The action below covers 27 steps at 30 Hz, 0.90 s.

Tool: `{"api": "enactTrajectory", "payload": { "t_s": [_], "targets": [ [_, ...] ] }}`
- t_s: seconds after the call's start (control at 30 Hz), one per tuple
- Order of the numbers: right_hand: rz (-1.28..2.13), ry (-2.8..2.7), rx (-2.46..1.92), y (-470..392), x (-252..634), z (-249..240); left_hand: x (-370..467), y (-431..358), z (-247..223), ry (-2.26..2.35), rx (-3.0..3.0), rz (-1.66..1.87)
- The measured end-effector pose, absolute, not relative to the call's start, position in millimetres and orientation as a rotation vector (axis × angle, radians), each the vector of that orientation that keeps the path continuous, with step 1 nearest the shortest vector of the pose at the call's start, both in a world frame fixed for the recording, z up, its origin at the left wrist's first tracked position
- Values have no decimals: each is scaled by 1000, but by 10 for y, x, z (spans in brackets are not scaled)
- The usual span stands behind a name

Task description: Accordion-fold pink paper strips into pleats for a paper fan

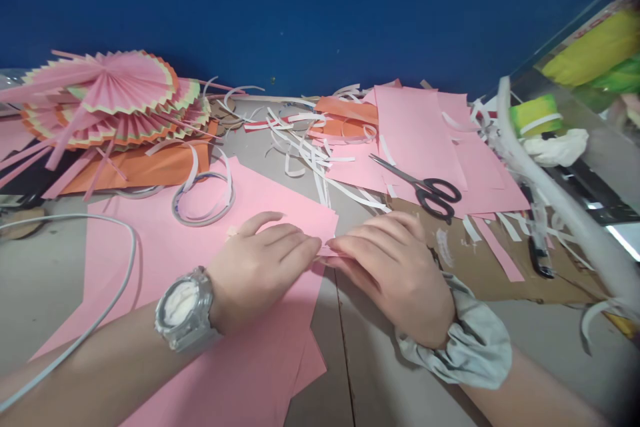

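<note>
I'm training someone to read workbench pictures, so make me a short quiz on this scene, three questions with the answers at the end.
1. Multiple choice: on which side is the watch worn? A, left; B, right; C, both.
2. True or false: the scissors lie beyond the right hand, not in its grasp.
3. Fill in the colour: the left hand and the right hand both touch ____ paper.

Key: 1. A; 2. True; 3. Pink.
</note>
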State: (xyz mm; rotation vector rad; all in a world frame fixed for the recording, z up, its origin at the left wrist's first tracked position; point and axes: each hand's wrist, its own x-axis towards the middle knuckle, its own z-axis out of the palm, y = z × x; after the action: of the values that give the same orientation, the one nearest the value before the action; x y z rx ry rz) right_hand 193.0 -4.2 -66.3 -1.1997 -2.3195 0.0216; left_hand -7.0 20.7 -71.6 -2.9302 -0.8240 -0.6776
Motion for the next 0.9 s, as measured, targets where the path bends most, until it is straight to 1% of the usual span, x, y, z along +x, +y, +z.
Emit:
{"api": "enactTrajectory", "payload": {
  "t_s": [0.13, 0.43, 0.53, 0.7, 0.9],
  "targets": [
    [-7, -2321, -1205, -21, 1976, -640, -95, 221, -749, -850, -2990, -699],
    [60, -2290, -1170, -18, 1994, -645, -114, 232, -766, -882, -3039, -767],
    [22, -2291, -1151, -31, 1992, -656, -118, 223, -769, -879, -3036, -789],
    [24, -2311, -1154, -51, 1966, -684, -86, 219, -773, -823, -2916, -848],
    [107, -2324, -1087, -50, 1931, -675, -72, 230, -767, -750, -2935, -868]
  ]
}}
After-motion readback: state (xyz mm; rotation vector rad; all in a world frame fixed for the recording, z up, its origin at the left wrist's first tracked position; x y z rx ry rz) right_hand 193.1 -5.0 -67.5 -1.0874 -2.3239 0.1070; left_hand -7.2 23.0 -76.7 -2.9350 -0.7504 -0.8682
